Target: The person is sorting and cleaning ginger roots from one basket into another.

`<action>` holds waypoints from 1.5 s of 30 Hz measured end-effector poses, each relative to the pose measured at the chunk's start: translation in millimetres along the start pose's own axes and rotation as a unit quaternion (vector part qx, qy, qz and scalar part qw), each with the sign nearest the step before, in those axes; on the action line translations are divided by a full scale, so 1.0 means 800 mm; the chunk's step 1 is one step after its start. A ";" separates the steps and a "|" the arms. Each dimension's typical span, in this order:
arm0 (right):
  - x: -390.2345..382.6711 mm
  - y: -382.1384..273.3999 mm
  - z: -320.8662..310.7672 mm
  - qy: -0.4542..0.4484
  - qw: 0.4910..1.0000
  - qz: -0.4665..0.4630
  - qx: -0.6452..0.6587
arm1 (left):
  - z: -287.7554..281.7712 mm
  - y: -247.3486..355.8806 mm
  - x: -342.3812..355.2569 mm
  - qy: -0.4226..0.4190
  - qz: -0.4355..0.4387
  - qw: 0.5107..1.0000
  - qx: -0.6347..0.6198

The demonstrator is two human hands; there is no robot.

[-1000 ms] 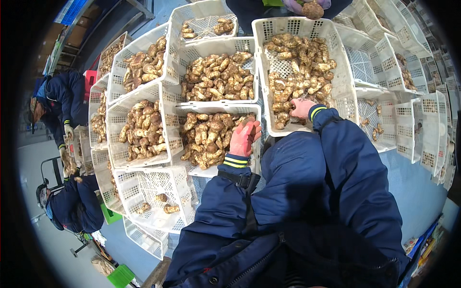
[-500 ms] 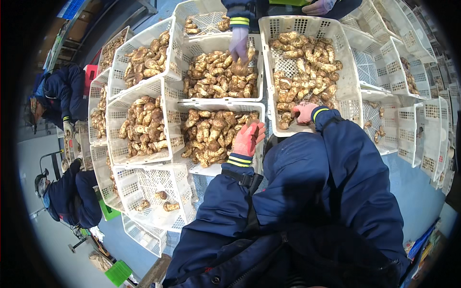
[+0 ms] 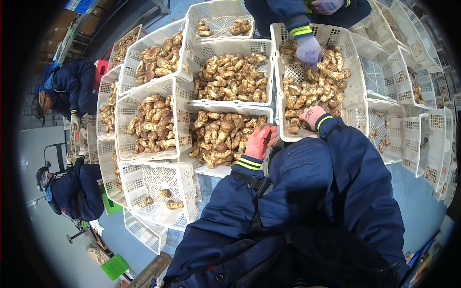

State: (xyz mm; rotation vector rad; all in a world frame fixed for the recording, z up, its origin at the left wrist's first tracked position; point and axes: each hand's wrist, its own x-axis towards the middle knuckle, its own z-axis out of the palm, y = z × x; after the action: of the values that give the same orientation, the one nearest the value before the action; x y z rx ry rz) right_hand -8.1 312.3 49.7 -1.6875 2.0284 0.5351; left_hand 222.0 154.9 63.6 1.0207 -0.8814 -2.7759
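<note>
My left hand (image 3: 260, 142), in a pink-red glove, is open over the right edge of a white crate (image 3: 269, 117) of brown-and-cream mushrooms (image 3: 222, 135). Nothing shows in its spread fingers. To its right, my right hand (image 3: 313, 116), in a pink glove, reaches into the near end of a larger white crate (image 3: 357, 91). Its fingers are curled together over the mushrooms (image 3: 312, 91) there; what they hold, if anything, is hidden. Just below the fingertips, a mushroom (image 3: 293, 126) is blurred. A co-worker's lavender-gloved hand (image 3: 308, 51) reaches into the same crate from the far side.
More mushroom crates (image 3: 120, 108) stand to the left; a near-left crate (image 3: 158, 180) holds a few mushrooms. Sparsely filled and stacked crates (image 3: 408, 127) are on the right. Two people (image 3: 79, 192) work at the far left. A green stool (image 3: 114, 267) is at the lower left.
The co-worker's hand has moved from the far-middle crate into the larger right crate. My right hand stays low in its crate with small movement. The view has shifted slightly.
</note>
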 end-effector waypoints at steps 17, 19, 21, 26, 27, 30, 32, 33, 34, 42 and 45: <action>-0.096 0.031 -0.170 0.175 0.499 -0.132 0.838 | 0.089 0.092 -0.028 -0.067 0.077 0.989 0.104; -0.107 0.015 -0.193 0.144 0.549 -0.091 0.818 | 0.120 0.102 -0.038 -0.129 0.094 0.956 0.246; -0.117 0.002 -0.204 0.135 0.615 -0.083 0.773 | 0.139 0.105 -0.053 -0.178 0.008 0.967 0.180; -0.125 -0.008 -0.212 0.151 0.710 -0.065 0.685 | 0.155 0.090 -0.064 -0.173 -0.023 0.969 0.176; -0.124 -0.009 -0.212 0.164 0.719 -0.069 0.671 | 0.156 0.085 -0.062 -0.179 0.010 0.969 0.173; -0.124 -0.006 -0.210 0.182 0.726 -0.064 0.660 | 0.156 0.073 -0.053 -0.200 0.064 0.969 0.131; -0.126 -0.002 -0.209 0.195 0.728 -0.063 0.654 | 0.154 0.068 -0.048 -0.201 0.028 0.978 0.055; -0.127 -0.001 -0.208 0.206 0.723 -0.067 0.656 | 0.152 0.067 -0.047 -0.182 0.037 0.980 0.073; -0.127 0.000 -0.209 0.234 0.738 -0.066 0.629 | 0.150 0.068 -0.047 -0.173 0.050 0.980 0.090; -0.116 -0.023 -0.206 0.320 0.765 -0.142 0.541 | 0.133 0.084 -0.048 -0.135 0.103 0.985 0.016; -0.113 0.004 -0.188 0.310 0.767 -0.059 0.558 | 0.113 0.082 -0.041 -0.126 0.108 0.985 -0.041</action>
State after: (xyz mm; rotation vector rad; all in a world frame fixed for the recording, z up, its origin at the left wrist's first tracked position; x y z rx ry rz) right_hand -10.5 302.8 224.7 -1.1919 1.8739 -1.2335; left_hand 183.2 152.6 173.8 0.5312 -0.8383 -2.7640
